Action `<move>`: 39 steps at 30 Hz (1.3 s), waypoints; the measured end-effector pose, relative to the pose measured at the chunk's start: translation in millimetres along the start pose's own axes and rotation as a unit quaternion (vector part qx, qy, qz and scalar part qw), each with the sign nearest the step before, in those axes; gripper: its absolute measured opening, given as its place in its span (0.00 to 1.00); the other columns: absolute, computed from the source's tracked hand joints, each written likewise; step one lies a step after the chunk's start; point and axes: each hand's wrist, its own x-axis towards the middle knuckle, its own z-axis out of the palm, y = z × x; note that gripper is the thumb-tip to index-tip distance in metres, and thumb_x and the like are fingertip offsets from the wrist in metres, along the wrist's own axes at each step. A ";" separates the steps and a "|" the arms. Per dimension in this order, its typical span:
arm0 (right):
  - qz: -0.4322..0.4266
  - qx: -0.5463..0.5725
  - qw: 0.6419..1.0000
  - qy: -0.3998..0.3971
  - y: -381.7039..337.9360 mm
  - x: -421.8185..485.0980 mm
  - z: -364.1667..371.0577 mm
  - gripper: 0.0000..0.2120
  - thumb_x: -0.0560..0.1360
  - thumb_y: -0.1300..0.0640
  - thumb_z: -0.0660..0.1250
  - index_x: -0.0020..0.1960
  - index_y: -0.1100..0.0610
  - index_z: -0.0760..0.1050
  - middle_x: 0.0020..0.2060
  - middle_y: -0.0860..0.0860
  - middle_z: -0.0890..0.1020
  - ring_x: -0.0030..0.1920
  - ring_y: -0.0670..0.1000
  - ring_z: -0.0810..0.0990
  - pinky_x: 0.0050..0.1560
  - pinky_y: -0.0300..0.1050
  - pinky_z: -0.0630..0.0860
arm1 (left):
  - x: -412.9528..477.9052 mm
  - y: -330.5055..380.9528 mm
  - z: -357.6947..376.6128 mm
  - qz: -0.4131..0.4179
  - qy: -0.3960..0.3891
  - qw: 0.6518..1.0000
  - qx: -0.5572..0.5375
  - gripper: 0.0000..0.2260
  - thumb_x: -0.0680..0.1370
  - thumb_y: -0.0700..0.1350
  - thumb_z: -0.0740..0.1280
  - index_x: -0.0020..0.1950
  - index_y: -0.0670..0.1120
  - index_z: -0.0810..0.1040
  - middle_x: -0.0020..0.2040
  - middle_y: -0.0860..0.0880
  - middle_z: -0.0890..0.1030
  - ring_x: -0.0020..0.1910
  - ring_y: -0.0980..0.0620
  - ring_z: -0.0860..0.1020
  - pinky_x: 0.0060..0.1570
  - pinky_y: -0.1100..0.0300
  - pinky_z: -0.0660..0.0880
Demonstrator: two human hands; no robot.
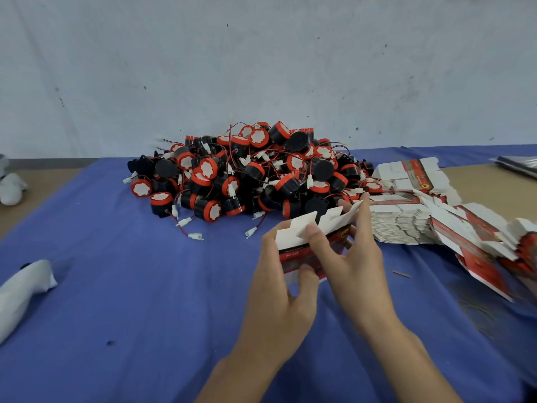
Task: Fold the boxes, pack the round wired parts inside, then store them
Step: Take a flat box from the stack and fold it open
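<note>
While I've got both hands on one box, the whole job right now is getting it from flat to square. Left hand grips it from the left side, thumb curled on the red near face and fingers wrapped round the back, so it works as the clamp. Right hand pinches a white top flap, thumb in front and long fingers reaching behind the far wall. I'd guess that's to push the sleeve open and tuck the flaps.

Box is held up off the cloth, just in front of the pile. It's only half formed and I can't see any part in it, so by my read packing hasn't started on this one.

Parts are heaped loose right behind the hands: black and red pucks with wires and white plugs tangled every which way, near enough to grab one easily. Flats lie fanned in a stack just to the right, touching the heap's edge. A white bundle lies well off to the left. Can't spot where the finished ones go.
</note>
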 end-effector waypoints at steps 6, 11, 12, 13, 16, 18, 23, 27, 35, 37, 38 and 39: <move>-0.038 0.013 0.997 -0.073 6.5 -3.3 -1.7 0.44 0.69 0.28 0.62 0.79 0.31 0.44 0.60 0.18 0.70 0.60 0.33 0.76 0.53 0.30 0.75 | 4.2 -6.4 -1.4 -0.006 0.008 1.000 -0.016 0.22 0.81 0.42 0.61 0.72 0.60 0.65 0.61 0.62 0.79 0.59 0.59 0.80 0.49 0.70 0.78; -0.085 0.029 0.988 -0.122 10.9 -13.2 9.1 0.34 0.78 0.28 0.52 0.81 0.38 0.50 0.77 0.33 0.63 0.76 0.38 0.63 0.74 0.42 0.67 | 3.6 -7.9 2.6 -0.032 -0.027 0.998 -0.051 0.27 0.82 0.53 0.56 0.80 0.59 0.53 0.72 0.68 0.68 0.71 0.64 0.70 0.61 0.70 0.72; -0.102 0.023 0.988 -0.112 9.8 -14.4 11.7 0.34 0.79 0.29 0.50 0.81 0.42 0.53 0.78 0.35 0.60 0.78 0.37 0.59 0.75 0.39 0.63 | 3.4 -8.7 3.7 -0.036 -0.026 0.998 -0.050 0.27 0.82 0.54 0.55 0.81 0.59 0.51 0.73 0.71 0.65 0.72 0.67 0.66 0.62 0.74 0.68; -0.116 0.020 0.988 -0.100 7.9 -14.7 14.5 0.34 0.80 0.30 0.48 0.81 0.45 0.55 0.79 0.36 0.59 0.78 0.36 0.56 0.74 0.33 0.61 | 3.5 -9.9 4.8 -0.042 -0.022 0.998 -0.050 0.27 0.83 0.55 0.54 0.81 0.58 0.50 0.74 0.74 0.62 0.73 0.69 0.63 0.64 0.76 0.65; -0.115 0.054 0.990 -0.068 5.3 -13.2 18.1 0.31 0.80 0.30 0.48 0.79 0.42 0.60 0.77 0.36 0.62 0.77 0.42 0.62 0.73 0.39 0.67 | 5.2 -13.0 5.9 -0.054 -0.007 0.997 -0.050 0.25 0.84 0.52 0.51 0.81 0.57 0.51 0.75 0.73 0.59 0.74 0.70 0.59 0.67 0.76 0.61; -0.101 0.083 0.990 -0.050 5.5 -10.7 16.8 0.31 0.80 0.30 0.50 0.78 0.42 0.63 0.74 0.39 0.68 0.75 0.47 0.68 0.72 0.53 0.70 | 6.2 -13.0 6.2 -0.050 -0.002 0.998 -0.036 0.24 0.84 0.53 0.51 0.81 0.55 0.52 0.76 0.70 0.59 0.75 0.69 0.58 0.68 0.74 0.60; -0.074 0.144 0.985 -0.055 4.4 -7.5 11.1 0.29 0.79 0.28 0.55 0.75 0.40 0.68 0.71 0.43 0.75 0.71 0.49 0.75 0.68 0.58 0.74 | 5.1 -9.2 3.4 -0.076 -0.028 0.996 -0.036 0.32 0.78 0.66 0.53 0.81 0.59 0.50 0.77 0.67 0.62 0.75 0.65 0.62 0.74 0.57 0.66; -0.111 0.141 0.983 -0.042 1.2 -10.2 7.7 0.25 0.80 0.31 0.56 0.70 0.42 0.70 0.61 0.38 0.80 0.60 0.44 0.81 0.53 0.37 0.79 | 5.6 -3.3 -2.3 -0.105 -0.037 0.990 -0.088 0.36 0.75 0.67 0.58 0.81 0.59 0.53 0.67 0.66 0.74 0.67 0.62 0.74 0.66 0.62 0.72; -0.148 0.050 0.985 -0.078 0.0 -20.5 18.3 0.27 0.81 0.33 0.53 0.73 0.47 0.70 0.76 0.37 0.67 0.75 0.43 0.68 0.69 0.42 0.72 | 6.2 -1.4 -2.8 -0.147 0.016 0.982 -0.121 0.35 0.74 0.68 0.63 0.75 0.51 0.68 0.57 0.55 0.84 0.55 0.56 0.83 0.49 0.60 0.81; -0.156 0.031 0.982 -0.104 0.4 -23.7 21.1 0.25 0.82 0.34 0.52 0.75 0.41 0.67 0.76 0.38 0.67 0.76 0.44 0.66 0.73 0.51 0.70 | 6.7 -3.7 -4.9 -0.145 0.033 0.981 -0.125 0.35 0.73 0.69 0.63 0.75 0.52 0.69 0.56 0.59 0.84 0.53 0.60 0.83 0.44 0.68 0.79; -0.160 0.028 0.981 -0.110 -0.4 -24.6 22.5 0.23 0.82 0.34 0.52 0.75 0.37 0.66 0.75 0.37 0.69 0.76 0.45 0.66 0.73 0.55 0.69 | 6.8 -5.0 -6.1 -0.140 0.033 0.982 -0.122 0.35 0.73 0.70 0.62 0.75 0.52 0.69 0.56 0.60 0.83 0.54 0.61 0.83 0.44 0.69 0.78; -0.167 0.025 0.979 -0.110 -1.3 -25.3 23.6 0.21 0.82 0.34 0.52 0.73 0.33 0.65 0.74 0.36 0.69 0.76 0.46 0.67 0.73 0.57 0.69 | 6.7 -5.5 -7.2 -0.137 0.031 0.983 -0.119 0.35 0.73 0.69 0.61 0.75 0.53 0.68 0.57 0.60 0.83 0.54 0.61 0.82 0.45 0.70 0.78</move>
